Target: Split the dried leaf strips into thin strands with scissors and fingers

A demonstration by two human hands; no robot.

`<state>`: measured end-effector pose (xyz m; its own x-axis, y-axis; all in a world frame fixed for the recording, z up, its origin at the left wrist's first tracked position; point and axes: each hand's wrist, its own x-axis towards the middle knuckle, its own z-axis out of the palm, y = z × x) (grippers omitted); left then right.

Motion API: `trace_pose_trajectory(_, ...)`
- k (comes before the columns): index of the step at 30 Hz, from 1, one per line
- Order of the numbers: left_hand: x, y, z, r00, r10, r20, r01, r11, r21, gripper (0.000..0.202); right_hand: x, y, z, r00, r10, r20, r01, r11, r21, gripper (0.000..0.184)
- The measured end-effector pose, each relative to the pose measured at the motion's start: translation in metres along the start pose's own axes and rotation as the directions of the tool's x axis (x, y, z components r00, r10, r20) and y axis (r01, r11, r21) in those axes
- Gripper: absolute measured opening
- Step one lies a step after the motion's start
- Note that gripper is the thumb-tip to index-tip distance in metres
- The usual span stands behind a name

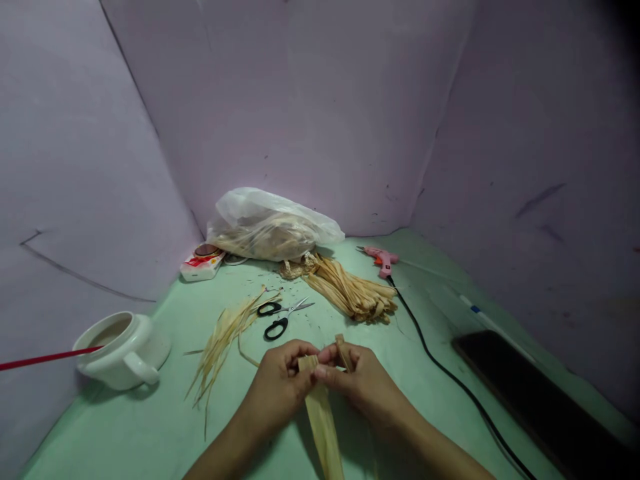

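My left hand (285, 373) pinches the upper end of a wide, pale dried-leaf strip (323, 423), which hangs down toward the bottom edge. Close against it, my right hand (357, 377) has its thumb and finger pressed at the strip's edge. A narrow brownish strip (341, 347) stands up between the right fingers. Just beyond the hands lie black-handled scissors (280, 317) with their blades apart. Thin loose fibre strands (217, 353) are spread left of them, and a bundle of dried strips (353, 290) lies beyond on the right.
A clear plastic bag (275, 227) sits at the back wall beside a small red-and-white box (203, 263). The white pot (120, 350) with a red stick (50, 359) stands left. To the right are a pink glue gun (383, 259), its black cord (440, 360) and a dark phone-like slab (530, 400).
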<state>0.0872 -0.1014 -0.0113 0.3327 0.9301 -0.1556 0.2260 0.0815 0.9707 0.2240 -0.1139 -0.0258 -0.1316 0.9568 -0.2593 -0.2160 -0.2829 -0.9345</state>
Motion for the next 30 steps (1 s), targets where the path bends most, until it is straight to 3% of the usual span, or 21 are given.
trace_pose_trajectory(8, 0.002, -0.006, 0.001, 0.998, -0.054, -0.024, 0.053, 0.997, -0.063, 0.029, -0.001, 0.000, -0.002, 1.000, 0.030, 0.002, -0.030, 1.000, 0.001, 0.020)
trace_pose_trajectory(17, 0.000, -0.017, 0.005, 0.994, -0.083, -0.073, 0.089, 0.992, 0.091, 0.027, 0.002, 0.007, -0.003, 0.998, -0.067, -0.004, 0.066, 0.991, -0.114, 0.026)
trace_pose_trajectory(24, 0.002, -0.009, 0.005, 0.990, -0.123, -0.069, 0.120, 0.992, -0.039, 0.020, 0.002, 0.011, 0.000, 0.996, -0.080, 0.030, 0.082, 0.995, -0.049, 0.033)
trace_pose_trajectory(30, 0.005, -0.018, 0.008, 0.983, -0.169, -0.077, 0.156, 0.977, -0.147, 0.026, 0.002, 0.011, 0.000, 0.996, -0.074, 0.042, 0.075, 0.997, -0.025, 0.035)
